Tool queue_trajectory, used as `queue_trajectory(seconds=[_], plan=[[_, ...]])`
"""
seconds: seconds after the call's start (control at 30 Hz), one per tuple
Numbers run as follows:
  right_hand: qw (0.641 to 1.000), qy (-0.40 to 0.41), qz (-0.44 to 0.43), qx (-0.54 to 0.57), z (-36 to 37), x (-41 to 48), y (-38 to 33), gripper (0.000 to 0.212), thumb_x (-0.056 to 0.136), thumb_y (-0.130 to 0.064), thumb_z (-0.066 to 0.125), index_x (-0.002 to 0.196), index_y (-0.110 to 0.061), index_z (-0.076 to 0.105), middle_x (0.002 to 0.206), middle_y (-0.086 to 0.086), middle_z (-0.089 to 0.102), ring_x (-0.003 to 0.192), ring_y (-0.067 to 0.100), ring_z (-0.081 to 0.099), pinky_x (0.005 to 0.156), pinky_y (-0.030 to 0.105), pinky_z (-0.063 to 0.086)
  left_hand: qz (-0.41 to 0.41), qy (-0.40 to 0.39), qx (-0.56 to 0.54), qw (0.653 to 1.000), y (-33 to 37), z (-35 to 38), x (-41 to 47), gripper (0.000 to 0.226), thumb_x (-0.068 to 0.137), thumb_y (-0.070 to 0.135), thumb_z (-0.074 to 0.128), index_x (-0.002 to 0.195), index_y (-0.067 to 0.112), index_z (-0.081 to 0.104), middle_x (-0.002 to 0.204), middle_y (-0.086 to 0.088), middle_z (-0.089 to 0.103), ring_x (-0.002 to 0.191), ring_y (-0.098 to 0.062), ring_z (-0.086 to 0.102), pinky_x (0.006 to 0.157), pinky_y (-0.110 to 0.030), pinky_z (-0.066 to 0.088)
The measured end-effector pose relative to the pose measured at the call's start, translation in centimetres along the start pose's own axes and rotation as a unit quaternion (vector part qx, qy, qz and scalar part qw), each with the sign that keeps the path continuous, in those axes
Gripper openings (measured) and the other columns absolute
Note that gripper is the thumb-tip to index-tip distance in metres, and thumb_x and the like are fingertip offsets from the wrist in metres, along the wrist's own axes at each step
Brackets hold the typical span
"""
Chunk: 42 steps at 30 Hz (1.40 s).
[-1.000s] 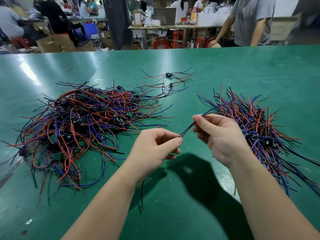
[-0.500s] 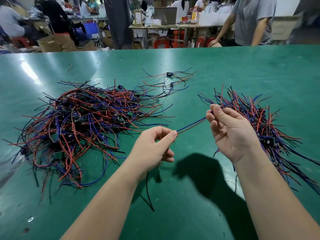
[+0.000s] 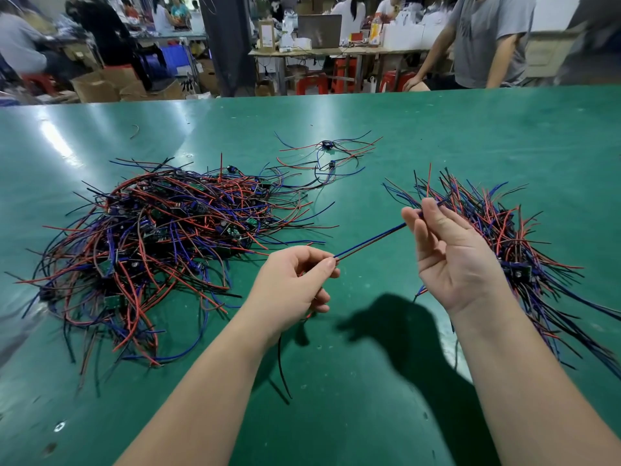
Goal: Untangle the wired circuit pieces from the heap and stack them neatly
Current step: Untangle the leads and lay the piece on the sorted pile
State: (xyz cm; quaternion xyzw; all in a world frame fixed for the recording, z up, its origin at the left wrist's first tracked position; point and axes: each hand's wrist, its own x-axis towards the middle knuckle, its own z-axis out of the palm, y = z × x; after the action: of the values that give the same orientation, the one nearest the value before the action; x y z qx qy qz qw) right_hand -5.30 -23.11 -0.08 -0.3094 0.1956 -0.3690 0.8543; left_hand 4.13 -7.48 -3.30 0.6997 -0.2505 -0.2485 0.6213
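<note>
Most of the heap (image 3: 161, 240) is still tangled on the table (image 3: 470, 129), a smaller stack (image 3: 487, 223) lies at right, and left hand (image 3: 292, 280) and right hand (image 3: 450, 253) pinch one wire pair (image 3: 369, 238) taut between them.

Tangled heap (image 3: 161, 243) of red, blue and black wires with small green circuit boards: left side, sprawled flat, leads looping every way. Stack (image 3: 500, 230) of the same wired pieces: right side, wires roughly parallel, tips fanned at the far end. Blue-and-red wire pair (image 3: 369, 238): taut in the air between them, pinched by left hand (image 3: 295, 280) and right hand (image 3: 447, 250). Two loose pieces (image 3: 327, 156): farther back, apart from both piles.
</note>
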Motion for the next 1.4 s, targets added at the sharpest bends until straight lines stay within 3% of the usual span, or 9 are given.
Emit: queue_trajectory(seconds=[0.37, 0.57, 0.73, 0.87, 1.0, 1.07, 1.2, 1.3, 1.4], plan=[[0.999, 0.002, 0.022, -0.029, -0.1, 0.1, 0.1, 0.026, 0.098, -0.014, 0.047, 0.077, -0.002, 0.056, 0.054, 0.003, 0.062, 0.062, 0.015, 0.071, 0.048, 0.012, 0.05, 0.0, 0.007, 0.005, 1.0, -0.4, -0.5, 0.3, 0.009, 0.092, 0.011, 0.061, 0.085, 0.015, 0.066, 0.078, -0.001, 0.069, 0.054, -0.005, 0.058, 0.051, -0.022, 0.053], [0.999, 0.013, 0.043, 0.0, -0.3, 0.5, -0.4, 0.024, 0.096, -0.015, 0.051, 0.075, -0.005, 0.058, 0.054, -0.002, 0.063, 0.056, 0.006, 0.068, 0.045, 0.009, 0.048, 0.027, -0.083, 0.093, 0.992, -0.5, -0.5, 0.1, 0.007, 0.082, 0.013, 0.073, 0.082, 0.02, 0.072, 0.072, 0.007, 0.071, 0.065, 0.0, 0.058, 0.066, -0.01, 0.046], [0.992, -0.04, 0.082, -0.087, -0.6, 0.6, -0.1, 0.029, 0.101, -0.028, 0.041, 0.094, -0.011, 0.063, 0.073, -0.001, 0.072, 0.045, 0.0, 0.057, 0.04, 0.009, 0.043, -0.011, -0.14, -0.106, 0.984, 0.4, -0.5, -0.4, 0.016, 0.071, 0.023, 0.067, 0.085, 0.014, 0.069, 0.077, 0.0, 0.073, 0.063, -0.004, 0.061, 0.058, -0.014, 0.043], [0.95, -0.076, 0.148, -0.265, -0.7, -0.1, 1.4, 0.016, 0.095, -0.006, 0.051, 0.106, -0.004, 0.062, 0.08, 0.008, 0.071, 0.043, 0.009, 0.057, 0.04, 0.015, 0.046, -0.064, -0.122, -0.328, 0.935, 1.6, -0.6, -0.6, 0.021, 0.065, 0.023, 0.066, 0.082, 0.012, 0.059, 0.075, -0.002, 0.073, 0.056, -0.005, 0.065, 0.055, -0.013, 0.05], [0.893, -0.197, 0.117, -0.386, -0.4, -1.3, 2.3, 0.026, 0.078, 0.006, 0.067, 0.097, -0.013, 0.069, 0.082, 0.01, 0.069, 0.05, 0.013, 0.057, 0.047, 0.018, 0.045, -0.099, -0.049, -0.416, 0.903, 2.4, -1.0, -0.4, 0.011, 0.06, 0.028, 0.069, 0.062, 0.017, 0.066, 0.06, 0.004, 0.068, 0.055, -0.002, 0.067, 0.049, -0.013, 0.051], [0.901, -0.238, 0.072, -0.355, 0.2, -1.8, 2.9, 0.03, 0.065, -0.004, 0.076, 0.091, -0.017, 0.074, 0.079, 0.008, 0.07, 0.055, 0.014, 0.059, 0.051, 0.019, 0.046, -0.107, -0.016, -0.42, 0.901, 2.4, -1.1, -0.3, 0.015, 0.06, 0.03, 0.069, 0.051, 0.018, 0.065, 0.054, 0.006, 0.064, 0.051, -0.001, 0.065, 0.044, -0.012, 0.049], [0.948, -0.226, 0.022, -0.224, 0.9, -2.1, 4.1, 0.03, 0.051, -0.023, 0.079, 0.08, -0.019, 0.077, 0.073, 0.002, 0.07, 0.059, 0.01, 0.062, 0.057, 0.016, 0.047, -0.084, 0.004, -0.395, 0.915, 2.0, -0.2, -0.2, 0.014, 0.061, 0.031, 0.069, 0.058, 0.018, 0.066, 0.057, 0.007, 0.064, 0.047, 0.0, 0.06, 0.041, -0.011, 0.047], [0.963, -0.205, 0.038, -0.171, 1.0, -2.1, 4.3, 0.022, 0.053, -0.02, 0.077, 0.075, -0.018, 0.077, 0.068, 0.001, 0.07, 0.056, 0.009, 0.062, 0.057, 0.015, 0.048, -0.046, 0.026, -0.375, 0.925, 1.5, 0.7, -0.2, 0.026, 0.057, 0.031, 0.072, 0.075, 0.017, 0.06, 0.061, 0.007, 0.065, 0.048, 0.0, 0.06, 0.042, -0.012, 0.047], [0.975, -0.173, 0.052, -0.128, 1.1, -2.0, 4.2, 0.012, 0.058, -0.014, 0.072, 0.069, -0.016, 0.077, 0.064, 0.001, 0.068, 0.055, 0.008, 0.062, 0.056, 0.014, 0.049, 0.015, 0.032, -0.327, 0.944, 1.1, 1.2, -0.5, 0.03, 0.053, 0.029, 0.075, 0.072, 0.019, 0.055, 0.062, 0.006, 0.065, 0.052, -0.005, 0.063, 0.045, -0.015, 0.047]])
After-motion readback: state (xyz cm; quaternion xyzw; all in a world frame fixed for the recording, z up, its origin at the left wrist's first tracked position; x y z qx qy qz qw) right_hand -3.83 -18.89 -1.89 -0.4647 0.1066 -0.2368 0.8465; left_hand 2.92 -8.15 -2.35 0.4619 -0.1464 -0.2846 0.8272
